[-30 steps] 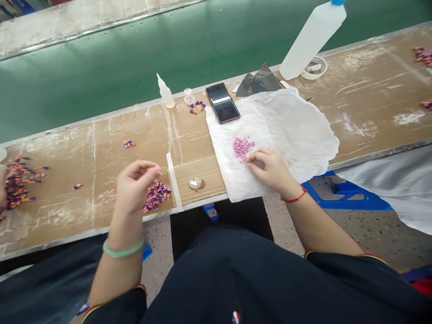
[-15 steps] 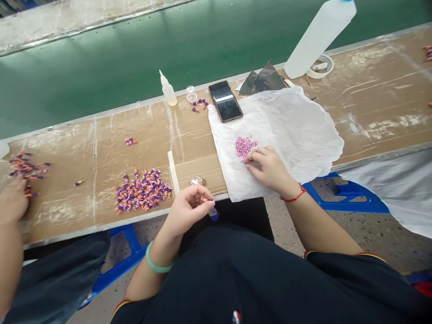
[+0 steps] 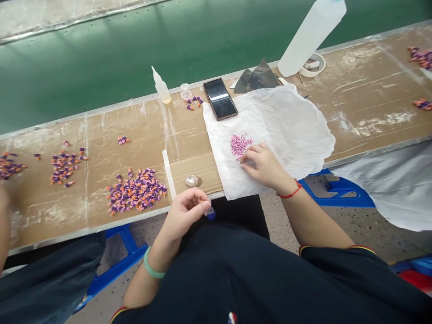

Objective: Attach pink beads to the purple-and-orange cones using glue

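Note:
My left hand [image 3: 187, 211] is closed in a pinch above the table's front edge. Between its thumb and forefinger sits a small orange-and-purple piece [image 3: 201, 201], mostly covered by the fingers. My right hand [image 3: 265, 167] rests on a white cloth-like sheet [image 3: 290, 130], fingertips pinched at the lower edge of a pile of tiny pink beads [image 3: 240, 145]. Whether a bead is between those fingertips is too small to see. Left of my left hand lies a heap of purple-and-orange pieces [image 3: 137, 191]. A small round clear dish [image 3: 191, 181] stands on the cardboard between my hands.
A phone [image 3: 220, 99] lies on the sheet's upper left corner. Behind are a dropper bottle [image 3: 162, 87], a small clear cup [image 3: 185, 91], a tape roll [image 3: 312, 65] and a tall white bottle [image 3: 310, 40]. At the left edge, a co-worker's blurred arm [image 3: 3, 225] shows near more pieces.
The co-worker's hand at the left has drawn back toward the edge, leaving a group of pieces on the table. My view has shifted slightly; both my hands keep their pinched poses.

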A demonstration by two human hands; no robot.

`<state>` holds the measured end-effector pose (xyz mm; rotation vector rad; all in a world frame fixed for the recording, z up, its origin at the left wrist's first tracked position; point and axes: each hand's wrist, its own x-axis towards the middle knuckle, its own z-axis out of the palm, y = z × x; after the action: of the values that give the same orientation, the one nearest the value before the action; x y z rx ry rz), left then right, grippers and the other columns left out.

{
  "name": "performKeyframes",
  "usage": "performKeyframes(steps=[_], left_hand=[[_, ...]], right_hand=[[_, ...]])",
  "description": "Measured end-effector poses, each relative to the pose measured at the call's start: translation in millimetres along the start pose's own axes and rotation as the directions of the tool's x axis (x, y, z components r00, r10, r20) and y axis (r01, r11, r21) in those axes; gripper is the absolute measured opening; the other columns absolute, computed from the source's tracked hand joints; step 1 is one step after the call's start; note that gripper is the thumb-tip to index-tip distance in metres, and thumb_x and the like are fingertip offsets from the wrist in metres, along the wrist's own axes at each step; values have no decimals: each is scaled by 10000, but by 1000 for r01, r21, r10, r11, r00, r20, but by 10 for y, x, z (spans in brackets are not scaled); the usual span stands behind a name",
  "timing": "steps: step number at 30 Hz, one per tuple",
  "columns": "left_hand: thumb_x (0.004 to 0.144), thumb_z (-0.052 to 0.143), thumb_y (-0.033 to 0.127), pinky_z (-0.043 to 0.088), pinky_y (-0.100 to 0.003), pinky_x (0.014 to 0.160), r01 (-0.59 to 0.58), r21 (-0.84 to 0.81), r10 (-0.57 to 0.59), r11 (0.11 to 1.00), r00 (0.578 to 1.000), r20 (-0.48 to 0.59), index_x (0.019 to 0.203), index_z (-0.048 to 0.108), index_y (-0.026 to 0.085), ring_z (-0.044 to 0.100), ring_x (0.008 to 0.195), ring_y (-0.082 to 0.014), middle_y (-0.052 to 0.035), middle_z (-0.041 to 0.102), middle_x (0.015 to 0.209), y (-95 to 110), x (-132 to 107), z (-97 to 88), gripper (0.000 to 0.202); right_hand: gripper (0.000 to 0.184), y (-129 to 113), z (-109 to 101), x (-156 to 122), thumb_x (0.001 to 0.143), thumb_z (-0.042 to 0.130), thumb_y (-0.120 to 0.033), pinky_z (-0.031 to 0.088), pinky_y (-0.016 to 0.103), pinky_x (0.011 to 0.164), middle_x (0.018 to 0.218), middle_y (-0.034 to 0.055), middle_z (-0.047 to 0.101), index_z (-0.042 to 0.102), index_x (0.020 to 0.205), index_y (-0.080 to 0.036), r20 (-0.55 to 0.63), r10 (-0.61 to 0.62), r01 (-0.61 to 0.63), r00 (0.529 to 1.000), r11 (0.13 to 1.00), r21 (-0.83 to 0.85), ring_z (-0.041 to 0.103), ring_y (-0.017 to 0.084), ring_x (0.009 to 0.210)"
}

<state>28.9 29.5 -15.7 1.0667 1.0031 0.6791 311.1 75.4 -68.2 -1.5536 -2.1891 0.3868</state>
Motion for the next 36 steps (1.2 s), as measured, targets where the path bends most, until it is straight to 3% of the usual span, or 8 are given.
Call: performKeyframes(steps=[10,13,16,20,26,31,34,36], left_hand=[[759,750,497,331,-216,452,63,-3,-63,998,997,-42,673,614,176,421,450,-77,17,552,527,-13,10,56,359],[759,744,450,365,-224,474,13,-34,-15,999,997,-76,694,637,180,467,479,-90,14,574,550,-18,82,133,298],[734,758,376,390,-228,494,-44,-94,35,995,995,-95,868,698,185,502,497,-94,29,592,582,-1,174,246,240],[729,757,326,393,-233,505,-83,-168,77,982,996,-43,1079,716,179,506,492,-89,56,552,562,38,238,382,382],[721,782,355,315,-228,472,-41,-295,33,955,999,-34,1076,736,168,470,488,-82,46,554,543,59,195,430,405],[652,820,331,245,-220,454,93,-425,-91,900,996,25,901,730,156,382,441,-48,51,537,531,137,194,398,317],[649,815,310,223,-210,450,137,-464,-124,875,991,57,856,719,145,362,428,-35,51,533,529,178,209,392,282],[652,810,297,224,-198,449,135,-479,-123,867,991,57,849,721,137,366,431,-32,52,527,528,183,219,398,269]], right_hand=[[139,-71,106,41,850,520,-125,444,499,825,854,138,601,575,746,-200,-4,0,-1,1000,995,-100,510,315,897],[135,-208,38,5,893,513,-178,443,468,833,841,98,578,514,763,-216,-35,54,-46,998,980,195,520,275,871],[184,-463,-55,-45,959,522,-329,453,378,758,828,38,526,485,808,-231,10,116,-98,993,786,611,509,207,793],[235,-812,-76,-88,962,552,-423,445,349,744,873,32,508,497,832,-235,-51,147,-50,988,611,790,504,191,806],[80,-965,12,-75,957,543,-288,458,408,797,884,42,537,517,891,-251,-343,115,140,932,760,635,530,218,856],[165,-882,-54,-47,925,543,-173,487,481,889,1043,55,648,615,979,-311,-450,-136,318,883,877,360,588,257,1022],[189,-863,-72,-44,903,580,-142,476,501,951,1072,33,689,645,931,-318,-499,-206,384,842,878,286,589,267,1111],[141,-895,-43,-57,910,598,-158,462,503,999,1089,38,691,639,905,-292,-498,-112,358,860,828,432,576,266,1167]])
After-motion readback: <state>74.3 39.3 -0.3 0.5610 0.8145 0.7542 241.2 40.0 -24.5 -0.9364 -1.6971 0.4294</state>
